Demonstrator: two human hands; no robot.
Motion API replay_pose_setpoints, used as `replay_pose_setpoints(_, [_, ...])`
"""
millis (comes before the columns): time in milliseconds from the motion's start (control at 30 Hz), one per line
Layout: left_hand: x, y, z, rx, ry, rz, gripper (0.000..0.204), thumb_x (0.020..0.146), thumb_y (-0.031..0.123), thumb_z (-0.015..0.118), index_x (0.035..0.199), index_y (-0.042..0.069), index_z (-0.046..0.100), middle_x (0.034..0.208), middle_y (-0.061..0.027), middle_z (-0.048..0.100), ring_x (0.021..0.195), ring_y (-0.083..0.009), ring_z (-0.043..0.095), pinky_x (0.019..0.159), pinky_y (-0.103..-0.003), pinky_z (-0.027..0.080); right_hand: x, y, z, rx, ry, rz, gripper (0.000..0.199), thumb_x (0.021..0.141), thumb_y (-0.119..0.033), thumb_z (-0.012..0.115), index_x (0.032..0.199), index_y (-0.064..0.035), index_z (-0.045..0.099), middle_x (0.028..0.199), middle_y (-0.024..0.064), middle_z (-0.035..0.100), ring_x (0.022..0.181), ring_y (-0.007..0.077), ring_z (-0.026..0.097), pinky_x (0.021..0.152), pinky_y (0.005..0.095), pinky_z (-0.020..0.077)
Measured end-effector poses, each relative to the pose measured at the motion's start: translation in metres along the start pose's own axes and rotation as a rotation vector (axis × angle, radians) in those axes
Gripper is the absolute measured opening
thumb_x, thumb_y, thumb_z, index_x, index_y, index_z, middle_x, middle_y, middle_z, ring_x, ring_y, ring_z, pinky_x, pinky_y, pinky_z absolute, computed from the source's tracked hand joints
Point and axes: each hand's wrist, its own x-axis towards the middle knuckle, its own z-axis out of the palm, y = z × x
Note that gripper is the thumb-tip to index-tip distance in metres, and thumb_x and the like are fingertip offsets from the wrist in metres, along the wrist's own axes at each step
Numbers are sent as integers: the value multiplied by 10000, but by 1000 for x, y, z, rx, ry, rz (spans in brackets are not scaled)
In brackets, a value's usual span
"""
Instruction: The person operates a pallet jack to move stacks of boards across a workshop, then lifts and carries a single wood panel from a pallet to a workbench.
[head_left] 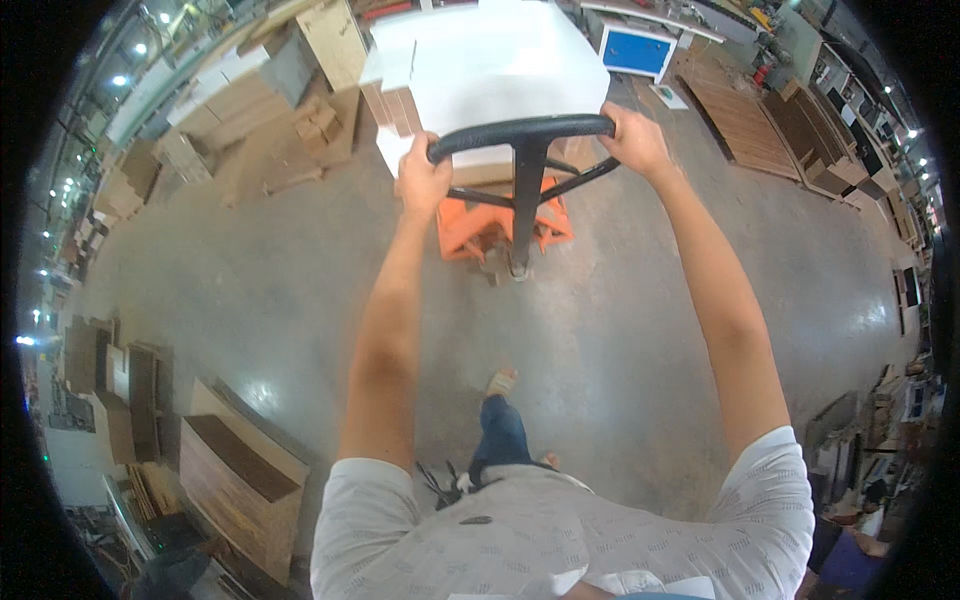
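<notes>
The black loop handle (525, 130) of 1 orange pallet jack (500, 225) stands at the top centre, on the concrete floor (620, 330). The left hand (422, 180) is clamped on the loop's left end, the right hand (632, 138) on its right end. The jack's forks are hidden under a stack of white panels (490, 60), cut off by the upper rim. Brown board stacks (745, 120) lie to the right, more boards (240, 480) at lower left. 1 foot (500, 382) shows; the other is hidden.
</notes>
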Motion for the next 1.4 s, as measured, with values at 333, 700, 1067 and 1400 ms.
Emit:
replay_pose_setpoints(333, [111,-36,60,70,71,-67,206,772,55,634,974,38,600,865,-240,665,867,-453,650,766,-483,515,132,49,89,37,390,63,142,758,-175,667,817,-88,572,736,192,651,760,413,652,702,516,512])
replay_pose_setpoints(700, [211,-120,115,180,240,187,248,784,130,620,992,-4,609,867,-239,679,822,-406,668,748,-448,512,218,77,142,22,629,-54,117,754,-143,665,810,-56,611,767,229,647,778,452,631,707,523,507])
replay_pose_setpoints(1067, [186,-90,151,134,254,135,274,765,166,692,931,-38,615,776,-226,649,741,-400,645,725,-432,508,231,134,146,104,542,84,143,724,-122,663,843,-46,643,796,229,644,801,442,627,703,503,490])
replay_pose_setpoints(1400, [-146,7,22,-157,-267,-54,243,622,48,654,859,50,599,756,-98,601,728,-207,620,662,-337,474,-131,55,79,462,337,55,204,632,-26,674,727,-71,500,687,132,525,648,350,559,582,412,435])
